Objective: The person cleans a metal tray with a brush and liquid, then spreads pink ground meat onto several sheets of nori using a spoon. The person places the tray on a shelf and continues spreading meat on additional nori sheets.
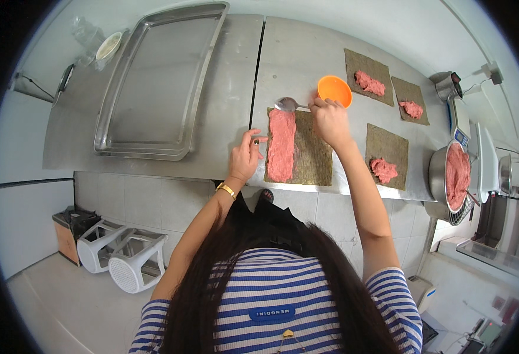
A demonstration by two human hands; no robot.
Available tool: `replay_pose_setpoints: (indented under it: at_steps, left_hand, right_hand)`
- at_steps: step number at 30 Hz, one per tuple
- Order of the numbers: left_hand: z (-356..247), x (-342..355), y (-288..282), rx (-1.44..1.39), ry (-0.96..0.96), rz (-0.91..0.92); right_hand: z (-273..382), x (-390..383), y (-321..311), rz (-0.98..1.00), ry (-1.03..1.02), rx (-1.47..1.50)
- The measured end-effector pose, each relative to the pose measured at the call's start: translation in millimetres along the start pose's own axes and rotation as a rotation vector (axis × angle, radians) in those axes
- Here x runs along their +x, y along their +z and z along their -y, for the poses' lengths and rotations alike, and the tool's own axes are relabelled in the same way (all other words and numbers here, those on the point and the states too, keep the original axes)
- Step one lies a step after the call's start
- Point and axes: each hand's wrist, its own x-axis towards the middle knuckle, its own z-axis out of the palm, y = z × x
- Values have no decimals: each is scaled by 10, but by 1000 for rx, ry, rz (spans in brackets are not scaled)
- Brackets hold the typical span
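Observation:
My right hand [330,123] grips a metal spoon [285,104] by its handle. The spoon's bowl lies at the top end of a long strip of pink minced meat [281,150]. This strip runs down the left part of a dark green seaweed sheet [315,158], whose right part is bare. Just left of the sheet, my left hand [247,154] rests with fingers apart, the fingertips at the sheet's left edge and nothing held. An orange bowl [334,89] stands right behind my right hand, which hides a bit of its rim.
More seaweed sheets with small heaps of meat, such as the near one [392,150], lie to the right. A metal pot of minced meat [457,177] stands beside a scale [460,124]. At left is a large metal tray [107,127]. White stools [132,268] are on the floor.

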Motion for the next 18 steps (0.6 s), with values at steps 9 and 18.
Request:
replay_pose_setpoints:
  at_steps: [9, 18]
  left_hand:
    - [25, -7, 7, -6, 26, 15]
    - [47, -3, -1, 0, 58, 49]
  right_hand:
    - [144, -456, -284, 159, -139, 107]
    - [18, -190, -55, -10, -96, 14]
